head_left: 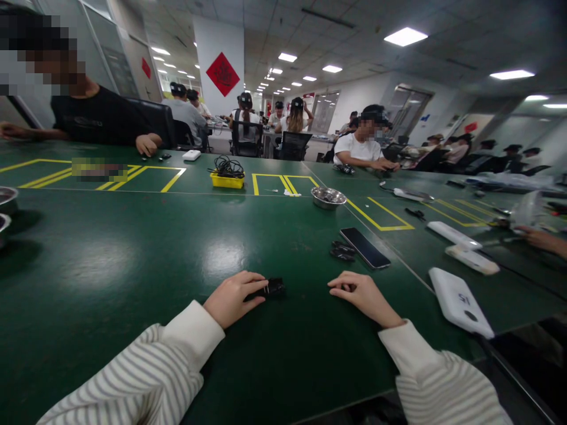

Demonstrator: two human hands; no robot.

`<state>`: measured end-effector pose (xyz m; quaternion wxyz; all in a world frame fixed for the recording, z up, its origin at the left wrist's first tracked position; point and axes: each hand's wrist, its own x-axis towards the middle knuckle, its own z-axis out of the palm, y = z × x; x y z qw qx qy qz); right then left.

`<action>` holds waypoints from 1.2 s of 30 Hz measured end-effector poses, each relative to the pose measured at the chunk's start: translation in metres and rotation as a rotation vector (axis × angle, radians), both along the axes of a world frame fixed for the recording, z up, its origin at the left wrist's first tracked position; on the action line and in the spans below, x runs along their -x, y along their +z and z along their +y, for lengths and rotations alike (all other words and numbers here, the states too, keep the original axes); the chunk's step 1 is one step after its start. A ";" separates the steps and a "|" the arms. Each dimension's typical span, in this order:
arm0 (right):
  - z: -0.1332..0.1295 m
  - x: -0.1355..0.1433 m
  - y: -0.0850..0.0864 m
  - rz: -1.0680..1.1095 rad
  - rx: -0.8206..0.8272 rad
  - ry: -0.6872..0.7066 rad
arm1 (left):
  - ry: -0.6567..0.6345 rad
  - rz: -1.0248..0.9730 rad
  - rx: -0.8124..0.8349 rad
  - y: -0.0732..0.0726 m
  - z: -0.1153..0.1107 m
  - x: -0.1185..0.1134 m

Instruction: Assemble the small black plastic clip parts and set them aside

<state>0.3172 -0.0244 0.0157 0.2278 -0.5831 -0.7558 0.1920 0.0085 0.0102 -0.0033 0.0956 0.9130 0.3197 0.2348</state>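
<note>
My left hand (pixel 237 298) rests on the green table (pixel 146 248), its fingers around the near end of a small black object (pixel 275 287). What that object is, I cannot make out. To the right, my right hand (pixel 361 295) hovers at or just above the table with its fingers curled and pressed together; whether anything small is between them is hidden. Beyond it lie a dark-screened phone (pixel 365 248) and a black bundled item (pixel 342 251), neither touched by a hand.
A metal bowl (pixel 328 198) and a yellow tray (pixel 227 180) of black cables stand farther back. White devices (pixel 460 301) lie at the right. Two metal bowls (pixel 6 200) are at the left edge. A person in black (pixel 101 115) sits across, at the left.
</note>
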 end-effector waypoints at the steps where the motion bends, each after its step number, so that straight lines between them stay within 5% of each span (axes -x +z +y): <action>1: 0.001 0.000 0.001 -0.004 0.002 0.003 | -0.001 -0.002 0.000 0.000 0.000 0.000; 7: 0.010 0.005 0.017 -0.124 0.089 0.085 | -0.006 -0.016 -0.006 -0.001 0.000 0.000; 12: 0.020 0.036 0.034 -0.313 0.104 0.200 | -0.006 -0.023 0.004 0.000 0.000 0.000; 20: 0.043 0.098 0.030 0.084 0.135 0.348 | -0.030 0.006 -0.003 0.001 0.000 0.000; 23: 0.046 0.101 0.027 0.137 0.045 0.325 | -0.037 0.021 -0.015 0.002 -0.001 0.001; 31: 0.035 0.097 0.011 0.288 0.168 0.264 | -0.039 0.104 -0.072 0.002 -0.003 0.001; 36: 0.034 0.103 0.009 0.313 0.024 0.284 | -0.015 0.138 -0.059 0.004 -0.003 0.001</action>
